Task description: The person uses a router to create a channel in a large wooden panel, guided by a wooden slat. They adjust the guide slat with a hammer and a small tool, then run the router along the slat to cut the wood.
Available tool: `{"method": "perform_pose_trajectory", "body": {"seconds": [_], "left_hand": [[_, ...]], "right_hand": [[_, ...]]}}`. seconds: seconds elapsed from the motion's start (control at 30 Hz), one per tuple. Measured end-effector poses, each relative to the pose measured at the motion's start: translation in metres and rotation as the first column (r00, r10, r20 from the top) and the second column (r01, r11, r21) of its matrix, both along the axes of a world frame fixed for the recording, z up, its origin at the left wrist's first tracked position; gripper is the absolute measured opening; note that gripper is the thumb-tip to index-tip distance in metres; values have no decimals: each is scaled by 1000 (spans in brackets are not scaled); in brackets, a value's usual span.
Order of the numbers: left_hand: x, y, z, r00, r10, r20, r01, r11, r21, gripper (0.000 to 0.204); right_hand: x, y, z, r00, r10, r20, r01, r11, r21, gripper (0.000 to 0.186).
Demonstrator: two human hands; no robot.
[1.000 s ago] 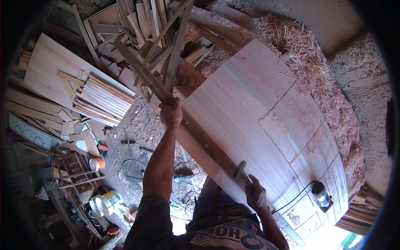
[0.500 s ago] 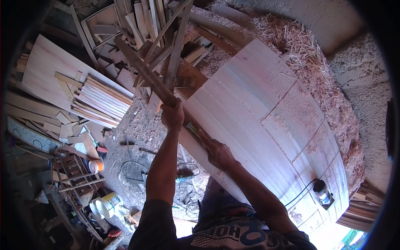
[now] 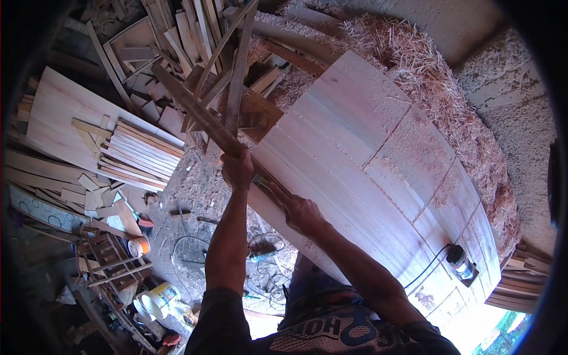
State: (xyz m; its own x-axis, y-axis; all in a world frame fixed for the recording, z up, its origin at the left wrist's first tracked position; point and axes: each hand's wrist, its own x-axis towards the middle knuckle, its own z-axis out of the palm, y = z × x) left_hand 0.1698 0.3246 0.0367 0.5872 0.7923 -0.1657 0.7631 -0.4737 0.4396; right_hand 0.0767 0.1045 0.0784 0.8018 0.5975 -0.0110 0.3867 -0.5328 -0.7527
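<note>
My left hand (image 3: 238, 170) is closed around a long dark wooden bar (image 3: 195, 109) that slants up and away to the left. Beside the near edge of a large pale board (image 3: 349, 142), my right hand (image 3: 305, 216) is closed, lower and to the right of my left. Its fingers lie along a narrow dark piece in line with the bar. A small greenish part (image 3: 263, 182) shows between my hands; what it belongs to I cannot make out.
A router-like power tool (image 3: 462, 265) with a cord stands on the board at the right. Wood shavings (image 3: 438, 89) lie heaped beyond. Stacked strips (image 3: 142, 152), scrap wood and a white bucket (image 3: 160, 300) are at left. Cables and tools lie on the dusty floor (image 3: 195, 231).
The whole view has shifted slightly. Both hands appear a little farther left, keeping nearly the same grip and place beside the board.
</note>
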Motion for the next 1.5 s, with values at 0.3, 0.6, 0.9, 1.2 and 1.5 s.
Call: {"method": "perform_pose_trajectory", "body": {"seconds": [0.3, 0.6, 0.9, 1.2, 1.5], "left_hand": [[-1, 8, -14, 1000, -25, 4, 25, 999, 38, 78], [-7, 5, -10, 998, -36, 49, 39, 998, -54, 79], [-116, -100, 13, 450, -778, 438, 708, 610, 357, 71], [-253, -282, 39, -408, -913, 25, 913, -406, 42, 84], [-249, -299, 39, -419, -896, 148, 907, -408, 100, 77]], "right_hand": [[7, 2, 6, 999, 13, -43, -13, 1000, 13, 82], [-24, -51, 26, 930, -240, -277, 273, 958, 85, 66], [-171, -274, 63, 656, -728, -197, 735, 676, -55, 19], [-393, -409, 31, 396, -916, -60, 850, 391, -353, 41], [-441, -442, 20, 549, -833, 68, 795, 496, -349, 72]]}}
